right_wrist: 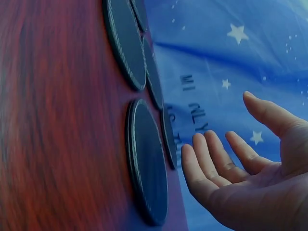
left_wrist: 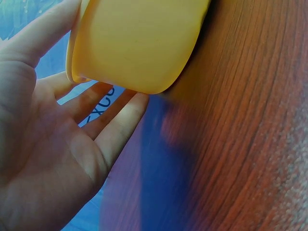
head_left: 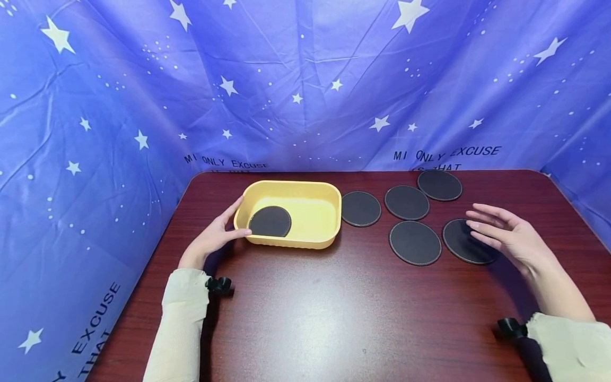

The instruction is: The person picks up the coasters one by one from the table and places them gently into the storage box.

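Note:
At the table's left, my left hand (head_left: pixel 210 239) grips the end of a yellow plastic bin (head_left: pixel 291 242), thumb over the near rim and fingers round the far side. One round black coaster (head_left: pixel 270 222) with a stitched edge lies inside, towards the bin's left end. My right hand (head_left: pixel 517 239) hovers with loosely spread fingers over the rightmost coaster (head_left: pixel 462 245), covering part of it. In the right wrist view nothing is between its fingers, and that coaster (right_wrist: pixel 150 163) lies apart from the hand. Left of it is another front coaster (head_left: pixel 415 243).
Further coasters lie behind: one against the bin's right side (head_left: pixel 361 208), a middle one (head_left: pixel 407 202), and one at the table's back edge (head_left: pixel 439 185). A blue star-patterned cloth (head_left: pixel 305 106) hangs behind and left of the dark red wooden table (head_left: pixel 305 297).

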Action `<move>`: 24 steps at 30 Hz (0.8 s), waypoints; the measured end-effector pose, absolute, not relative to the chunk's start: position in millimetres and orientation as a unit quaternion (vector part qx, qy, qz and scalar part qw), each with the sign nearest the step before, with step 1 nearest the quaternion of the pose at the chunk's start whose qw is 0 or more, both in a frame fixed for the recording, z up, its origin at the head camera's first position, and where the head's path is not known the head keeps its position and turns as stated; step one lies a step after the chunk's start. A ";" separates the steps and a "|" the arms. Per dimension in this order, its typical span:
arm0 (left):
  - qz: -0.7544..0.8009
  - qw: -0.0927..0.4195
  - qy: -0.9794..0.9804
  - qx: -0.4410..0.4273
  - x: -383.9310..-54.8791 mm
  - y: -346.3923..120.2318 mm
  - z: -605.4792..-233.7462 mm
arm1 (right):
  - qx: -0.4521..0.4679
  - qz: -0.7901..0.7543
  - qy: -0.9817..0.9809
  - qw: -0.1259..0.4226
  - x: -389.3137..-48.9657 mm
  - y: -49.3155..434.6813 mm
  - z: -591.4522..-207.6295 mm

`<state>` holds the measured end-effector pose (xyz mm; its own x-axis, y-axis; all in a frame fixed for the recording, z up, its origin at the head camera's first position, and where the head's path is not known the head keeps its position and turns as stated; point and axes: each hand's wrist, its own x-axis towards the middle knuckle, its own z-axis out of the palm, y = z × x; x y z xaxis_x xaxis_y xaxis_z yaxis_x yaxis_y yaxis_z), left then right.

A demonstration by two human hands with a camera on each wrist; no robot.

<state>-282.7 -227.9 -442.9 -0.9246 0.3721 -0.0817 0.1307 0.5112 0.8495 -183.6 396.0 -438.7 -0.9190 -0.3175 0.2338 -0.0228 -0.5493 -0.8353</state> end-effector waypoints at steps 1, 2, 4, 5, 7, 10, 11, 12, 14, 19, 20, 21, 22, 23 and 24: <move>0.473 0.128 0.860 0.146 -282.8 -227.9 -443.2 | -0.172 -0.859 0.477 0.076 -182.5 398.5 -439.4; 0.473 0.128 0.859 0.146 -282.8 -227.9 -443.3 | -0.162 -0.857 0.485 0.068 -181.5 401.0 -440.3; 0.473 0.128 0.860 0.144 -282.8 -228.0 -443.5 | -0.142 -0.853 0.499 0.055 -179.4 405.5 -441.8; 0.473 0.129 0.860 0.143 -282.9 -228.0 -443.7 | -0.131 -0.850 0.507 0.050 -178.2 407.7 -442.4; 0.472 0.130 0.860 0.143 -283.0 -228.1 -444.0 | -0.110 -0.844 0.523 0.040 -175.6 412.4 -443.5; 0.473 0.130 0.860 0.144 -283.2 -228.2 -444.2 | -0.076 -0.830 0.551 0.031 -171.5 419.2 -444.8; 0.473 0.129 0.859 0.145 -283.3 -228.2 -444.2 | -0.066 -0.825 0.560 0.029 -170.4 421.3 -445.4; 0.473 0.129 0.860 0.145 -283.3 -228.3 -444.1 | -0.059 -0.822 0.566 0.029 -169.2 423.3 -446.0; 0.472 0.128 0.860 0.145 -283.3 -228.4 -444.0 | -0.047 -0.818 0.573 0.028 -167.2 426.4 -447.2; 0.471 0.128 0.861 0.144 -283.4 -228.7 -444.2 | -0.017 -0.805 0.592 0.017 -164.9 430.7 -449.1; 0.471 0.127 0.861 0.144 -283.3 -228.8 -444.2 | -0.009 -0.798 0.602 0.016 -164.7 431.4 -449.6; 0.471 0.127 0.861 0.144 -283.5 -228.9 -444.5 | 0.000 -0.787 0.617 0.014 -164.5 431.9 -450.2; 0.472 0.127 0.860 0.145 -283.6 -228.9 -444.7 | 0.008 -0.773 0.635 0.013 -164.4 432.5 -450.9; 0.473 0.127 0.860 0.146 -283.7 -228.9 -444.9 | 0.016 -0.751 0.660 0.013 -164.1 433.3 -451.7; 0.474 0.128 0.859 0.147 -283.7 -228.9 -444.9 | 0.020 -0.718 0.695 0.012 -163.9 434.0 -452.7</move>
<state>-283.7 -228.9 -444.9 -0.9243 0.3731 -0.0803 0.1310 0.5079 0.8514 -163.9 434.0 -452.7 -0.9989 0.0109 -0.0464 0.0460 -0.0324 -0.9984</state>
